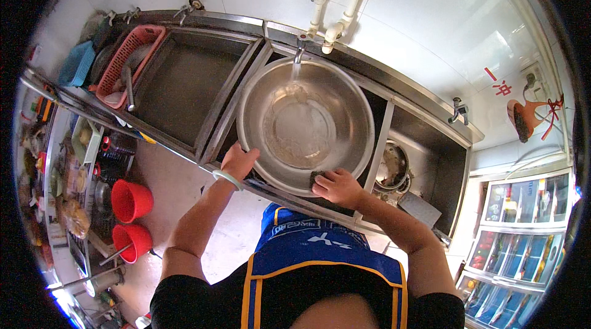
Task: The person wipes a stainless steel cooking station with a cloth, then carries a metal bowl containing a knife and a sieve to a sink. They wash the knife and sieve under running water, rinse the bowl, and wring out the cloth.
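Note:
A large round stainless steel basin rests over the middle sink compartment. Water runs into it from a wall tap and pools on its bottom. My left hand grips the basin's rim at the near left, the thumb on the inner side. My right hand presses a dark scouring pad against the inside wall at the near right. Most of the pad is hidden under my fingers.
On the left is a sink compartment, with a pink plastic basket at its far side. The right compartment holds a metal pot and a cleaver. Two red buckets stand on the floor at left.

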Demonstrator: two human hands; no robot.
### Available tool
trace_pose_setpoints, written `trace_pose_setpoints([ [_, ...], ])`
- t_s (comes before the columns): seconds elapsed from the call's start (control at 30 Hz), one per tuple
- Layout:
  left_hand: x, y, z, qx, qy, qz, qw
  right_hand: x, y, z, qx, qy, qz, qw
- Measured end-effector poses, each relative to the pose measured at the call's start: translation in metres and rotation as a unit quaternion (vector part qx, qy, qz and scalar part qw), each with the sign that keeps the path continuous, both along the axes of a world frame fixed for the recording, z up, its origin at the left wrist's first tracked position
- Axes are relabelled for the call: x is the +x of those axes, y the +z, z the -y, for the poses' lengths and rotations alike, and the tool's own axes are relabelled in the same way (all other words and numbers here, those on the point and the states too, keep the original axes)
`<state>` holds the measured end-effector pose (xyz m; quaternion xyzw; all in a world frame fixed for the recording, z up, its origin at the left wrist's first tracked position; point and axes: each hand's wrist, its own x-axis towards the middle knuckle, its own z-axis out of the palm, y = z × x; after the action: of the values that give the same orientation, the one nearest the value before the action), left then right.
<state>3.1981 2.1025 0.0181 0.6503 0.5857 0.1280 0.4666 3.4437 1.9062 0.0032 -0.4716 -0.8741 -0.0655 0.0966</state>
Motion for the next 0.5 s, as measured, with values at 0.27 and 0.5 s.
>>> trace_pose_setpoints([
  [0.27, -0.034, -0.008, -0.016, -0.270, 0.057, 0.092, 0.957, -0.001, 0.059, -0.012, 0.011, -0.024, -0.090, 0.996],
  [0.5, -0.041, -0.061, 0.014, -0.380, 0.102, 0.220, 0.893, 0.023, 0.099, -0.004, 0.015, -0.017, -0.003, 1.000],
])
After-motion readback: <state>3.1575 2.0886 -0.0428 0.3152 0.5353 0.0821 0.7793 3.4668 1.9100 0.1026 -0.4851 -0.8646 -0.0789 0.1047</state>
